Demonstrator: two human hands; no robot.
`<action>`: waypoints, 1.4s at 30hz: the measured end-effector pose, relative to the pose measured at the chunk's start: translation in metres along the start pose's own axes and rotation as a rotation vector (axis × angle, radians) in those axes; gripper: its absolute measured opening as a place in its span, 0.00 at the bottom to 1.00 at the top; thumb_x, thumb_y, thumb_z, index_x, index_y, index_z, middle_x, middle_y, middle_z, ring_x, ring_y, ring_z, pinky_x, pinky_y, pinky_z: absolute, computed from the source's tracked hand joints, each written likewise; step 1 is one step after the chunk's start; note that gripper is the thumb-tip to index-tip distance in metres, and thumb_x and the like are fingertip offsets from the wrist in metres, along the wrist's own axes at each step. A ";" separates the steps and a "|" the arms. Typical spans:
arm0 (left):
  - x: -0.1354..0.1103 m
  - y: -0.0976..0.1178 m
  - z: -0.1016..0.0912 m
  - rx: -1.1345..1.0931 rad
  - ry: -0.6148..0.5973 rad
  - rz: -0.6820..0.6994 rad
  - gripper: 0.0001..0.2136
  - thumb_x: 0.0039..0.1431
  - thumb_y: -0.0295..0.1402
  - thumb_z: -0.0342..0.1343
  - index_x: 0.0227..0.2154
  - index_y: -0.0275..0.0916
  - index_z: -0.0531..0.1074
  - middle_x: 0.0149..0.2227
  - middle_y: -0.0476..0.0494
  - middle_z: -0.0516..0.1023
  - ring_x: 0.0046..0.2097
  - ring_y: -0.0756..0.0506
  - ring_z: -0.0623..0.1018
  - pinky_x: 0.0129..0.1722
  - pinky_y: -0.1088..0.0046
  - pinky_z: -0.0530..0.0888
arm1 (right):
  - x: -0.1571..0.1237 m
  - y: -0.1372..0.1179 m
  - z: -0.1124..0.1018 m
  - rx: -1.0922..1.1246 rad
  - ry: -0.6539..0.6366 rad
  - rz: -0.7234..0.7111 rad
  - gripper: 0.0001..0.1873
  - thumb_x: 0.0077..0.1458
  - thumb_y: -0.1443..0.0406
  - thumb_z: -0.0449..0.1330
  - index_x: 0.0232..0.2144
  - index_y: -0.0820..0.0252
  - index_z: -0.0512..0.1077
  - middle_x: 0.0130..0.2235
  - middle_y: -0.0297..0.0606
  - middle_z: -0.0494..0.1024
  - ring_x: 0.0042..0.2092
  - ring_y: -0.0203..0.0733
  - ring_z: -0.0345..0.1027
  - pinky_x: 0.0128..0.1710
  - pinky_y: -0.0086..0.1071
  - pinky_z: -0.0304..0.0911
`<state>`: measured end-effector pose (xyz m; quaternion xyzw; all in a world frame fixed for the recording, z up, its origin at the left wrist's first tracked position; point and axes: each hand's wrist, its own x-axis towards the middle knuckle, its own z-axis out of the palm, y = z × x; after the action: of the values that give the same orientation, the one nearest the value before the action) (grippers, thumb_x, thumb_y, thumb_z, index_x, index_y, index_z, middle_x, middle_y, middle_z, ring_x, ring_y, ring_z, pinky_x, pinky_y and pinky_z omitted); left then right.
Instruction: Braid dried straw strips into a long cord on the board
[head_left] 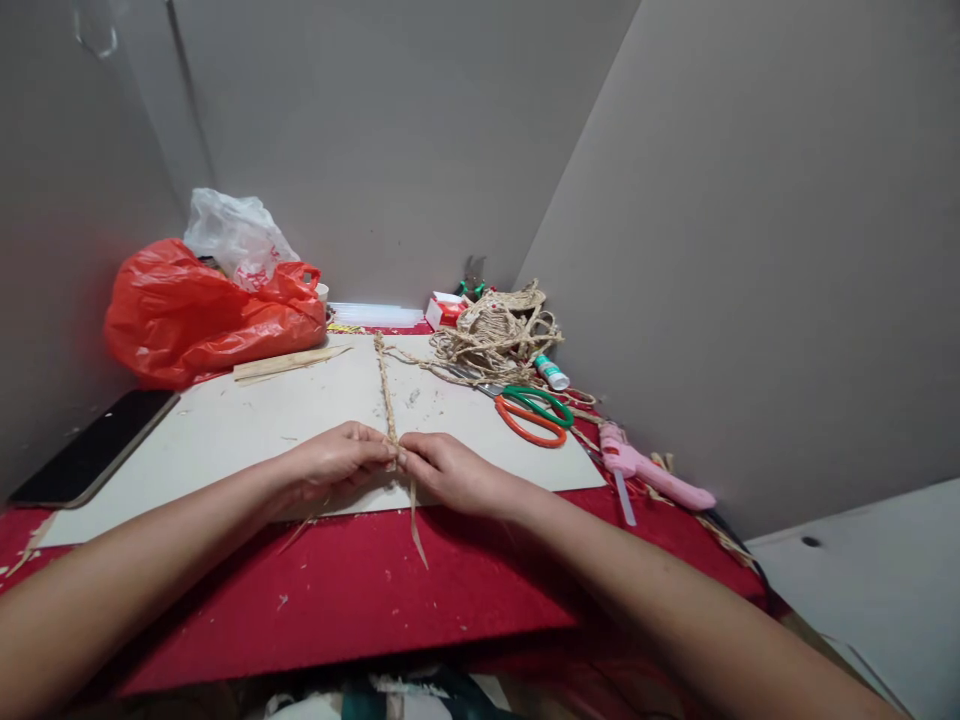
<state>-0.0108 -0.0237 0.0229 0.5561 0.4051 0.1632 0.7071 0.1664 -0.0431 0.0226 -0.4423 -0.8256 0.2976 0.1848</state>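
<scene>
My left hand (337, 462) and my right hand (442, 470) meet fingertip to fingertip at the near edge of a white board (225, 430). Both pinch a thin braided straw cord (385, 385) that runs away from me across the board. Loose straw ends (416, 525) hang from the pinch onto the red table cover (360, 590). The fingers of both hands are closed on the cord.
A tangle of jute twine (495, 335) lies at the back right, with scissors (529, 408), a small glue bottle (552, 373) and a pink glue gun (645, 465) nearby. A red plastic bag (202, 310), a flat wooden strip (289, 362) and a dark phone (94, 448) sit left.
</scene>
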 end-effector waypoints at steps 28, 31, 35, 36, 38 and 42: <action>-0.004 -0.011 0.019 -0.006 0.174 0.092 0.11 0.49 0.33 0.51 0.15 0.37 0.61 0.11 0.57 0.52 0.14 0.57 0.49 0.16 0.75 0.43 | -0.021 -0.018 0.035 0.333 0.009 0.342 0.14 0.58 0.64 0.43 0.25 0.60 0.63 0.15 0.32 0.67 0.17 0.35 0.63 0.18 0.25 0.54; -0.003 -0.013 0.019 -0.034 0.195 0.102 0.14 0.50 0.34 0.51 0.14 0.38 0.57 0.11 0.58 0.51 0.15 0.57 0.48 0.16 0.75 0.43 | -0.020 -0.018 0.039 0.004 0.115 0.266 0.16 0.59 0.64 0.45 0.23 0.61 0.66 0.21 0.40 0.73 0.23 0.37 0.67 0.25 0.28 0.57; -0.004 -0.016 0.022 -0.066 0.186 0.124 0.16 0.51 0.40 0.52 0.15 0.38 0.57 0.11 0.58 0.50 0.15 0.57 0.48 0.17 0.75 0.44 | -0.022 -0.023 0.041 -0.319 0.153 0.207 0.16 0.60 0.63 0.44 0.33 0.64 0.70 0.31 0.48 0.77 0.30 0.41 0.68 0.31 0.31 0.54; -0.004 -0.016 0.022 -0.057 0.198 0.130 0.16 0.50 0.41 0.53 0.15 0.37 0.59 0.11 0.58 0.52 0.15 0.57 0.49 0.17 0.76 0.45 | -0.025 -0.026 0.040 -0.332 0.126 0.199 0.17 0.61 0.63 0.43 0.36 0.64 0.70 0.32 0.48 0.77 0.30 0.41 0.67 0.31 0.32 0.53; -0.003 -0.018 0.023 -0.024 0.235 0.136 0.14 0.48 0.42 0.55 0.18 0.35 0.65 0.12 0.56 0.57 0.16 0.57 0.53 0.18 0.76 0.48 | -0.033 -0.035 0.035 -0.292 0.041 0.143 0.15 0.61 0.64 0.44 0.38 0.63 0.69 0.32 0.46 0.76 0.29 0.39 0.65 0.30 0.31 0.53; -0.002 -0.020 0.023 0.031 0.277 0.140 0.14 0.46 0.42 0.56 0.21 0.33 0.69 0.15 0.54 0.63 0.18 0.56 0.57 0.20 0.77 0.51 | -0.050 -0.056 0.007 -0.080 -0.259 -0.052 0.13 0.59 0.62 0.49 0.27 0.61 0.68 0.25 0.37 0.71 0.25 0.34 0.59 0.27 0.27 0.51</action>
<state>0.0015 -0.0466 0.0064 0.5660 0.4615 0.2810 0.6226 0.1547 -0.1121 0.0519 -0.3855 -0.8651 0.3141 0.0667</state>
